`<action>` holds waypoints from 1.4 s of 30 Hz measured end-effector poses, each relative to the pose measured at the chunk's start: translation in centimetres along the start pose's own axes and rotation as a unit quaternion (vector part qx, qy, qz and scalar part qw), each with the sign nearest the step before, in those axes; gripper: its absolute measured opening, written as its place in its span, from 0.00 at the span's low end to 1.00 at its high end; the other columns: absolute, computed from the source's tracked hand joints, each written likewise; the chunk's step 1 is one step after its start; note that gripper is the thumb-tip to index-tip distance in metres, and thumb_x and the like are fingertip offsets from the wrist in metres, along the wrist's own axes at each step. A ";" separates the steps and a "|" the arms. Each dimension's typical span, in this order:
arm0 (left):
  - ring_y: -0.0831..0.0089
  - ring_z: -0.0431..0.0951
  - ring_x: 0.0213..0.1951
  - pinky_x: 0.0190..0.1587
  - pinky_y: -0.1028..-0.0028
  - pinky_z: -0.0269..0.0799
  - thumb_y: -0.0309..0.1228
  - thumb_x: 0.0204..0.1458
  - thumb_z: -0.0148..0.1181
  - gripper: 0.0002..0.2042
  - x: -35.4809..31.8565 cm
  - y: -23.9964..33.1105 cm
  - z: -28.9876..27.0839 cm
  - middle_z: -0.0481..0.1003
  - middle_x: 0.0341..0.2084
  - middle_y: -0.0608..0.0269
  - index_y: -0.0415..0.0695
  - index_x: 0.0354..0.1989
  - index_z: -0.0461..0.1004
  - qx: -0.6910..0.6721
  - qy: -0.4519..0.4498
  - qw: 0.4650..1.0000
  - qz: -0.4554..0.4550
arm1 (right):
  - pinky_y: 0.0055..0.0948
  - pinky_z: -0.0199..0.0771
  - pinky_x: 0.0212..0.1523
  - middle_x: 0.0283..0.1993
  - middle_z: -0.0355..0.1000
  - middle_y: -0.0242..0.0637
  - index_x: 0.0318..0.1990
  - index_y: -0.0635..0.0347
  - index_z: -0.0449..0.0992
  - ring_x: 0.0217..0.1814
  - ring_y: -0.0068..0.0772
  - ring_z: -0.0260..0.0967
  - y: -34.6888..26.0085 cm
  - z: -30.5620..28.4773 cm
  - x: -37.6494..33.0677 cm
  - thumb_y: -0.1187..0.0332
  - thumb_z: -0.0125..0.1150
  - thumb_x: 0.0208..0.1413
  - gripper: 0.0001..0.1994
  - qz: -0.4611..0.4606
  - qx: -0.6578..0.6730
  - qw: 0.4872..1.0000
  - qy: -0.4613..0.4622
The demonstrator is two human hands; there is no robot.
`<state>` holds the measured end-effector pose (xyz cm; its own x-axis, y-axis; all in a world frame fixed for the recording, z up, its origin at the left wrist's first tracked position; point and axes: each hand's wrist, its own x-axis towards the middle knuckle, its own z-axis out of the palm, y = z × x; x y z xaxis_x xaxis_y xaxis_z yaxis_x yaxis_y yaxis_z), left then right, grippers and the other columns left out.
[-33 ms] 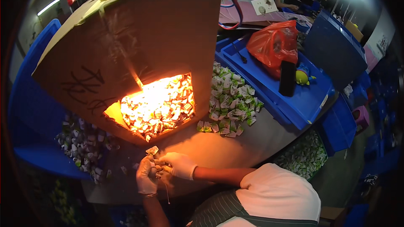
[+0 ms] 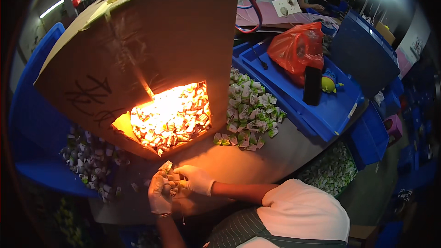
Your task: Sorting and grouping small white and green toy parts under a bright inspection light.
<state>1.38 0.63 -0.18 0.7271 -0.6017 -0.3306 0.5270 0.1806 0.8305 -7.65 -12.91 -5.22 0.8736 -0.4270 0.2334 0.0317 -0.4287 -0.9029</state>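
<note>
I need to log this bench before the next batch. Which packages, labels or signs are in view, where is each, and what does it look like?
Small sachets: heaped right of the cardboard hood, white and green.
Lit sachets: inside the hood opening, glowing orange.
Sachets: in the left blue bin, white and green.
Red plastic bag: in the right blue tray, crumpled.
White card: behind, square.
Both gloved hands: pinching one sachet.

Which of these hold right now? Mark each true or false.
1. Both hands wear white gloves: true, left hand, right hand.
2. The hands work on a small packet between them: true.
3. The cardboard box is dark inside: false, it glows orange.
4. The red bag lies on the floor: false, it sits in a blue tray.
5. Loose packets lie right of the box: true.
</note>
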 end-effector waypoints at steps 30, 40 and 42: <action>0.87 0.69 0.31 0.32 0.83 0.68 0.34 0.51 0.68 0.32 -4.2 0.5 0.1 0.75 0.35 0.69 0.39 0.62 0.61 0.390 -0.067 0.915 0.079 | 0.17 0.64 0.30 0.34 0.74 0.28 0.44 0.60 0.74 0.28 0.16 0.65 -4.5 -5.1 1.2 0.61 0.55 0.61 0.12 0.219 0.293 0.906 -0.215; 0.74 0.76 0.33 0.38 0.75 0.72 0.27 0.50 0.65 0.17 -4.1 0.2 1.0 0.75 0.29 0.62 0.40 0.49 0.72 0.484 -0.004 0.851 0.203 | 0.17 0.66 0.28 0.33 0.72 0.29 0.45 0.61 0.72 0.31 0.17 0.66 -3.3 -5.0 1.0 0.63 0.54 0.62 0.12 0.276 0.342 0.872 -0.217; 0.70 0.77 0.34 0.39 0.73 0.73 0.26 0.48 0.65 0.16 -3.8 -0.3 1.0 0.75 0.31 0.60 0.41 0.47 0.72 0.498 0.023 0.837 0.225 | 0.17 0.65 0.27 0.33 0.72 0.29 0.45 0.61 0.72 0.30 0.17 0.66 -2.9 -4.8 0.7 0.62 0.55 0.62 0.12 0.329 0.396 0.830 -0.215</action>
<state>-1.98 2.10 1.21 0.7817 -0.6121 0.1193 -0.4165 -0.3701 0.8304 -9.46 -15.81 -0.69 0.9155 0.0352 -0.4007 -0.3604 0.5145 -0.7781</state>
